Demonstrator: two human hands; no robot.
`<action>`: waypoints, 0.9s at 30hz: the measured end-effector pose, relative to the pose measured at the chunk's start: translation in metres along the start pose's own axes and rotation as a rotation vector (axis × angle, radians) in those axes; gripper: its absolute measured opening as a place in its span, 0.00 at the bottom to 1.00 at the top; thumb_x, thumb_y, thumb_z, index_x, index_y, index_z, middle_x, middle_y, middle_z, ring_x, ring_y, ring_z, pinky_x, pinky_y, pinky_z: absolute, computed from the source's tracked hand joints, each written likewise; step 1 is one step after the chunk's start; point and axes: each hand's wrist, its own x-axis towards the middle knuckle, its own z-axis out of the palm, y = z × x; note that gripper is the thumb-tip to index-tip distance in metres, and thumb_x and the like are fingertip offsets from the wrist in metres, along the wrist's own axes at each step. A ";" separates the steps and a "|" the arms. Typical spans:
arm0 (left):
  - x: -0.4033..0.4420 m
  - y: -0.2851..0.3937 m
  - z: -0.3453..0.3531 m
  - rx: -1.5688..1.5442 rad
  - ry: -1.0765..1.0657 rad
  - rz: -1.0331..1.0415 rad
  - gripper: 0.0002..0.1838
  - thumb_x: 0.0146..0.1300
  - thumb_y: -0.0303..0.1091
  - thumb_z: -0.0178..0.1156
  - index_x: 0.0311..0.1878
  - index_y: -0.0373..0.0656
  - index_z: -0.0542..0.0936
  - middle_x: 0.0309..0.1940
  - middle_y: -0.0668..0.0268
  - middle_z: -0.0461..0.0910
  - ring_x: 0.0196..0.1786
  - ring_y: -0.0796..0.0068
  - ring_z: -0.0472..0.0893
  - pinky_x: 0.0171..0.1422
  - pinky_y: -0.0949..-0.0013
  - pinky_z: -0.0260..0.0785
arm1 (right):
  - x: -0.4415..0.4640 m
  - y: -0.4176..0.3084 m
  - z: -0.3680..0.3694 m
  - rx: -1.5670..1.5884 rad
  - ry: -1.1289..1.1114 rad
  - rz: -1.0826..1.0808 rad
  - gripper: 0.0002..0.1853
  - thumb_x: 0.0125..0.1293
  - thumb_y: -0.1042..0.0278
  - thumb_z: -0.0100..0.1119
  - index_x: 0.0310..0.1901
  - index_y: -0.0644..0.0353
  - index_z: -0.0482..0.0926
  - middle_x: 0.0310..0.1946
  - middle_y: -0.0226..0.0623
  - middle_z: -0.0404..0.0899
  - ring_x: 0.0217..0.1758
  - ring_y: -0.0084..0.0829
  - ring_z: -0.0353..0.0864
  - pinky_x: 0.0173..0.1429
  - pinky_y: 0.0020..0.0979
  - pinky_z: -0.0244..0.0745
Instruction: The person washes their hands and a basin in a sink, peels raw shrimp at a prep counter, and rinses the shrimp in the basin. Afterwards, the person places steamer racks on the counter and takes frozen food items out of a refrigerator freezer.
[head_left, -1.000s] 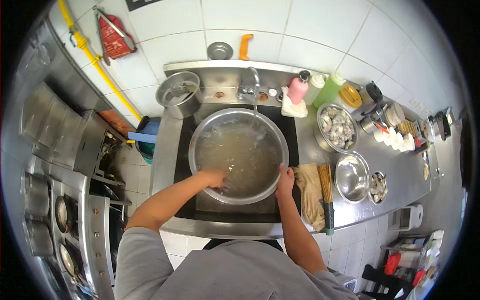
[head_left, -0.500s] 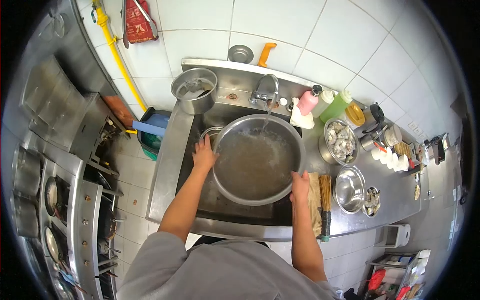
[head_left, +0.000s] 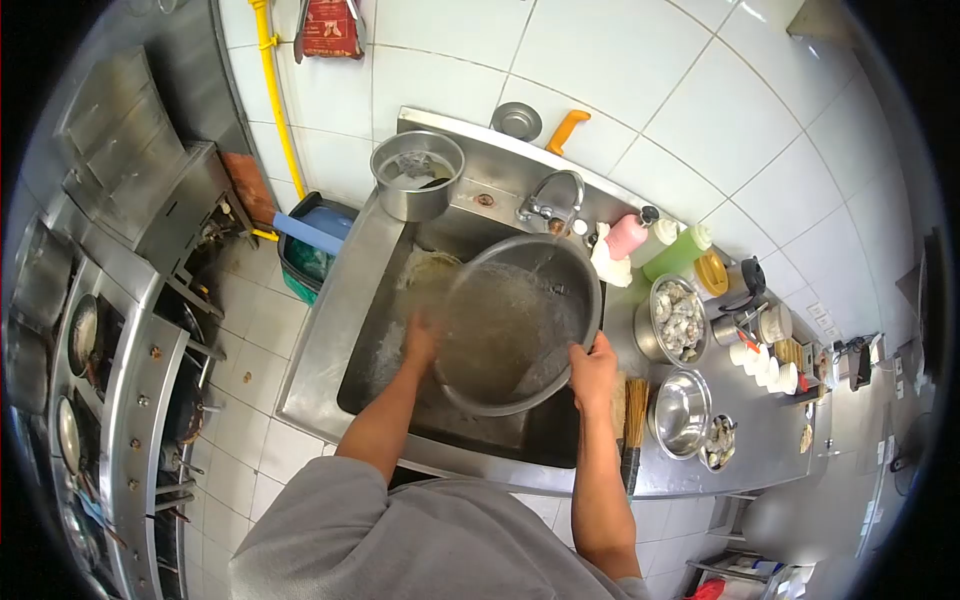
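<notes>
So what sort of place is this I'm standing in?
Probably a commercial kitchen: there's a stainless steel sink with a curved metal faucet, a long metal cooking range with pans, and a round metal pot of raw-looking seafood.

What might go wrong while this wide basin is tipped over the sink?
The basin could slip or swing: the right hand grips its rim, but the left hand is blurred, its hold unclear. The cloudy water pouring out on the left might splash over the front edge of the sink, or into the open pot at its corner.
</notes>
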 end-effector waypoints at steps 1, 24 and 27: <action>-0.011 0.037 -0.010 -0.144 0.093 -0.158 0.34 0.68 0.44 0.60 0.73 0.42 0.62 0.66 0.51 0.71 0.63 0.55 0.75 0.68 0.57 0.65 | -0.005 -0.011 0.004 -0.042 -0.016 -0.028 0.07 0.60 0.76 0.59 0.40 0.66 0.78 0.30 0.33 0.81 0.34 0.21 0.75 0.40 0.29 0.71; -0.044 0.020 -0.026 -1.083 -0.182 -0.499 0.29 0.70 0.55 0.55 0.62 0.40 0.72 0.51 0.56 0.80 0.48 0.60 0.82 0.53 0.58 0.75 | -0.103 -0.113 0.142 -0.555 -0.677 -0.598 0.16 0.62 0.58 0.62 0.36 0.64 0.71 0.27 0.49 0.82 0.32 0.52 0.83 0.37 0.47 0.77; -0.041 0.009 -0.024 -1.179 -0.224 -0.488 0.28 0.70 0.55 0.55 0.60 0.40 0.74 0.51 0.57 0.81 0.47 0.61 0.82 0.52 0.59 0.76 | -0.097 -0.107 0.132 -0.524 -0.615 -0.586 0.16 0.62 0.58 0.63 0.36 0.62 0.72 0.26 0.46 0.82 0.31 0.51 0.83 0.37 0.47 0.77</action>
